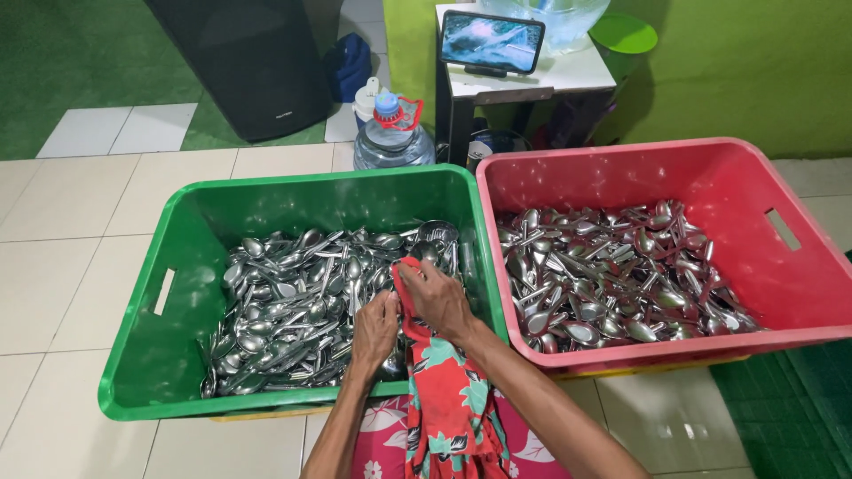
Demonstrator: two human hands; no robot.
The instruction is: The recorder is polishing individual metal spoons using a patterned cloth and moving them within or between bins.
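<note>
Red floral cloth [448,390] being gripped by both left hand [374,326] and right hand [437,297], over spoons [293,302] in green crate [169,355].

A small flat phone [493,42] is propped up on the white table [568,75] at the back. A grey and white moving picture is shown on its screen.

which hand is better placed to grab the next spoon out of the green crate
Probably the left hand: it sits low against the spoons in the green crate. The right hand is gripping the red floral cloth.
</note>
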